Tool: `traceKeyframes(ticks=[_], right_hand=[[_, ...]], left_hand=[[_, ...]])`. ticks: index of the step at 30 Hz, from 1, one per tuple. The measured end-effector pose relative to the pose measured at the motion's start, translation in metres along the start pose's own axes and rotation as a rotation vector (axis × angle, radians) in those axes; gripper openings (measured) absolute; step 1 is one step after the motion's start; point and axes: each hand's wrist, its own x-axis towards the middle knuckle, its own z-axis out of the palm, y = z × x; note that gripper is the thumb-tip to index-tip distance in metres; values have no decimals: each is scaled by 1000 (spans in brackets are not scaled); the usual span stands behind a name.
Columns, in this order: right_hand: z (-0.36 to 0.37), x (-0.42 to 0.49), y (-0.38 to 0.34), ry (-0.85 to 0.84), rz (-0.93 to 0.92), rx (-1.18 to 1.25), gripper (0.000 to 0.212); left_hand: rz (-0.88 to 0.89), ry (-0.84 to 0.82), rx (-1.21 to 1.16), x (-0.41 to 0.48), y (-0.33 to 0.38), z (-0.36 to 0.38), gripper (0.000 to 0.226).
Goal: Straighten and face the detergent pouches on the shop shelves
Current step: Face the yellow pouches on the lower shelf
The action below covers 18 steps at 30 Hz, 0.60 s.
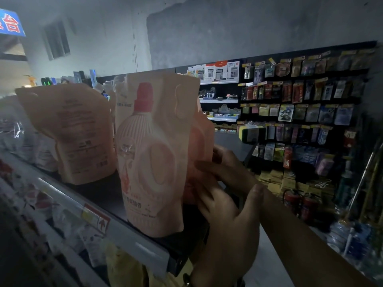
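working at the top shelf (pixel 134 245); standing the front pouch (pixel 151 162) upright just behind the shelf lip, printed bottle turned to the aisle, seemingly as the finished face of the row; leaving the left pouch (pixel 78 133) unfaced, by the look of it: leaning over, showing its small-print back instead of its front, well apart from both hands; reaching both hands round the right side of the front pouch to the rear pouch (pixel 204 137), tucked close behind it and mostly hidden, probably to square it up in line; laying the left hand (pixel 228 220) open against the lower side of that rear pouch, fingers (pixel 205 195) stretched out and blurred, thumb lifted clear, gripping nothing; setting the right hand (pixel 230 168) higher on the same pouch, forefinger straight along its edge, other fingers hidden behind; not being able to tell whether pinching that edge or only touching it; judging the rear pouch soft and saggy, likely needing support from both sides while being turned.
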Motion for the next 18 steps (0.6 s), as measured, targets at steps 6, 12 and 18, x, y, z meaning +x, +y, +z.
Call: traceKeyframes(ticks=[6,12,18], right_hand=[[2,1,0,-20,74,61,34],[6,0,-2,-13,95,94,32],[6,-6,-4,-8,111,79,24]], left_hand=[[73,31,-19,-5,-4,-1,114],[78,37,-52,-9,-11,-6,84],[18,15,-70,-13,-4,-9,87]])
